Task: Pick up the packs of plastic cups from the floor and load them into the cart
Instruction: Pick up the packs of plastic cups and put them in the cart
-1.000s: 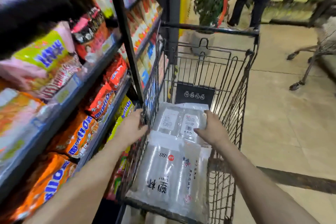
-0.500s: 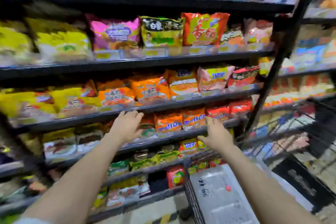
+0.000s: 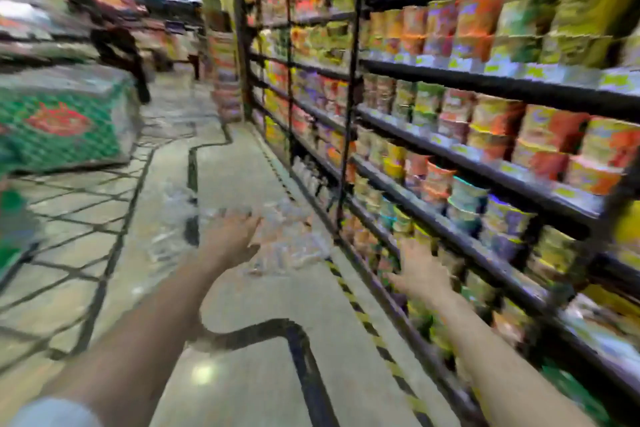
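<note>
Packs of plastic cups [image 3: 277,239] lie on the floor [image 3: 242,374] beside the shelf [image 3: 485,163] base. Left hand [image 3: 230,241] and right hand [image 3: 420,276]: grip apart, empty. We should crouch and take one pack with both hands; film looks slippery.

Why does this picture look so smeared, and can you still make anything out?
Head view: heavy motion blur throughout; the clear plastic cup packs on the floor are a hazy patch, shelf labels unreadable, left hand and right hand soft-edged, one bright glare spot on the tiles.
</note>
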Demonstrator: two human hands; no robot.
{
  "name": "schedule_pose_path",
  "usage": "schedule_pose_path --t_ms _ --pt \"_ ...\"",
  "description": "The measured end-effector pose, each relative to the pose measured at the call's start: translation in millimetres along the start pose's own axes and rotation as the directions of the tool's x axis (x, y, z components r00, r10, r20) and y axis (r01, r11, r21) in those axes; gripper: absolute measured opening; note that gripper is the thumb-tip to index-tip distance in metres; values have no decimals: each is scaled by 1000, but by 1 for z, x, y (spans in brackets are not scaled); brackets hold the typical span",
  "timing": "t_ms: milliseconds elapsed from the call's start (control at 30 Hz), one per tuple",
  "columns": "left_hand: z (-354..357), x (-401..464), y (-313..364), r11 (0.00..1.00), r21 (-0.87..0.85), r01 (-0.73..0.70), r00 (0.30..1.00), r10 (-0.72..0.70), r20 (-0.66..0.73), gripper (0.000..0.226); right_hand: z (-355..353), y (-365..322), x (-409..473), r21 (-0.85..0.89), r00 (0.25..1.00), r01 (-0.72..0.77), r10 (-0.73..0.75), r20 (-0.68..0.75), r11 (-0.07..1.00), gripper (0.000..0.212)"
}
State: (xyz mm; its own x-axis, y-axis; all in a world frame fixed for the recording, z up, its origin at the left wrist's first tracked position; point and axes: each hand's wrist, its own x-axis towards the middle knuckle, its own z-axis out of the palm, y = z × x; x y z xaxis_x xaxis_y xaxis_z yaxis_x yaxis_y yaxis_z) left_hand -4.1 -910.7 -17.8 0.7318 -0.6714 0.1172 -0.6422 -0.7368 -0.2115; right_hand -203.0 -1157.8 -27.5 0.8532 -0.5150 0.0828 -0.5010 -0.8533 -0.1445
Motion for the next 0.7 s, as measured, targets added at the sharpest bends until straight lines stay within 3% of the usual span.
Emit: schedule_pose_path --t_ms 100,267,467,700 --pt "21 -55 -129 978 75 196 978 -200 60 63 32 -124 40 57 979 198 -200 27 979 65" --pt "52 -116 -287 908 111 403 903 -415 115 57 71 -296 86 101 919 383 -390 58 918 70" --pt "107 -121 -393 881 91 463 872 -472 127 57 108 -424 149 83 861 487 -494 118 869 71" --pt "184 -26 -501 880 64 471 863 -475 171 55 156 -525 277 27 844 513 -510 165 858 70"
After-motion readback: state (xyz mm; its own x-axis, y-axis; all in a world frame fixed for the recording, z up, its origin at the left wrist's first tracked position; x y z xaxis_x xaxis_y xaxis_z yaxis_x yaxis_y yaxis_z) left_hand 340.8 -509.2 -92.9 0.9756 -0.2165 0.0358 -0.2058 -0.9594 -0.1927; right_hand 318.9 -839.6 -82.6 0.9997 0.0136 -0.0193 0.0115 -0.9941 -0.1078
